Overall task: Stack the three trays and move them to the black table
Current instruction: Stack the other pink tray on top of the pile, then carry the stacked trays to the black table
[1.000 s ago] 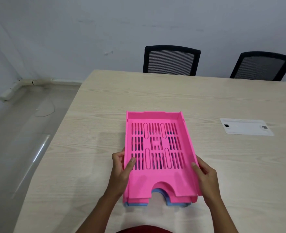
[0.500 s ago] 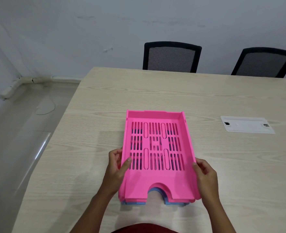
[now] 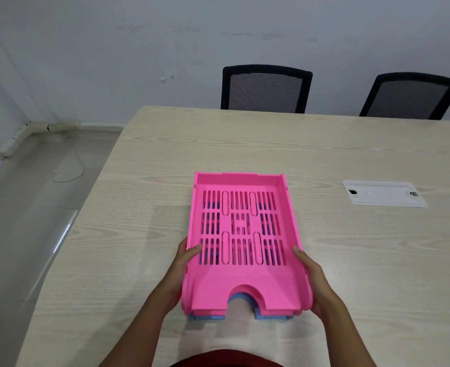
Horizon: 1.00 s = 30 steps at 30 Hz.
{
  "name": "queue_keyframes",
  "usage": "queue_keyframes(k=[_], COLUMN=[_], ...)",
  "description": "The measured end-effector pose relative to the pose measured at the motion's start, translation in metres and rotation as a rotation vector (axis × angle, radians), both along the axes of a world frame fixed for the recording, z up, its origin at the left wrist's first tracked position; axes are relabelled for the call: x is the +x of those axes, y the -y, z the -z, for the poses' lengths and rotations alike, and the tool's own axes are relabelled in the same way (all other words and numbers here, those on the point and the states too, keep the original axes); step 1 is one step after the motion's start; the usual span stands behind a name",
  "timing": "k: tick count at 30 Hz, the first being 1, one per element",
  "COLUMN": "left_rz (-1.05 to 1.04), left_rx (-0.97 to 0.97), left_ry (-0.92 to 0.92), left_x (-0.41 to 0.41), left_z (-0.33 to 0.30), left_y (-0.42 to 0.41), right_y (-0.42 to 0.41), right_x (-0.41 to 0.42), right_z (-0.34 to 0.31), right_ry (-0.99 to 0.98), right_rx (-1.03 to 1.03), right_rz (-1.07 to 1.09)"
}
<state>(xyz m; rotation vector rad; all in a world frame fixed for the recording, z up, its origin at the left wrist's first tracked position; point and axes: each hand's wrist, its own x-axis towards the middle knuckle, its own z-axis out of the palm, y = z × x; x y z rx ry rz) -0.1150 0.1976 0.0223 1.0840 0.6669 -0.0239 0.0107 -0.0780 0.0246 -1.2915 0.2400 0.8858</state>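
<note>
A stack of trays sits in front of me, over the near part of a light wooden table (image 3: 144, 197). The top pink tray (image 3: 241, 280) has a slotted floor and a curved notch at its near edge. Under it a second pink edge shows, and a blue tray (image 3: 208, 317) peeks out at the bottom. My left hand (image 3: 180, 268) grips the stack's left side, thumb on the slotted floor. My right hand (image 3: 316, 283) grips the right side. The near end of the stack looks raised a little off the table. No black table is in view.
A white cable-port plate (image 3: 384, 193) is set into the tabletop to the right. Two black mesh chairs (image 3: 266, 88) (image 3: 409, 96) stand behind the far edge, against the wall. The table's left edge drops to a grey floor (image 3: 20, 221).
The stack has come slightly toward me and its near end has lifted a little. Both hands keep their grip on the sides.
</note>
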Motion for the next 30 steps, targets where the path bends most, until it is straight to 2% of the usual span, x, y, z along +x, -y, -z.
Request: queue_keyframes(k=[2,8,17,24,30], left_rz=[0.014,-0.007,-0.191,-0.371,-0.449], left_rx=[-0.004,0.018,0.027,0.068,0.077], left_ry=[-0.011,-0.012,-0.005,-0.025,0.001], left_x=[-0.002,-0.005,-0.049,-0.094,-0.138], left_z=[-0.001,-0.002,0.004,0.01,0.006], left_y=[0.0,0.002,0.024,0.021,-0.015], right_y=[0.002,0.002,-0.009,-0.047,-0.099], right_x=[-0.001,0.004,0.011,0.005,-0.027], right_z=[0.002,0.008,0.01,0.007,0.005], right_ry=[-0.053,-0.05,-0.053,-0.022,-0.045], right_rx=[0.017,0.057,0.148,0.125,0.142], right_rz=[-0.034,-0.023,-0.166,-0.338,-0.41])
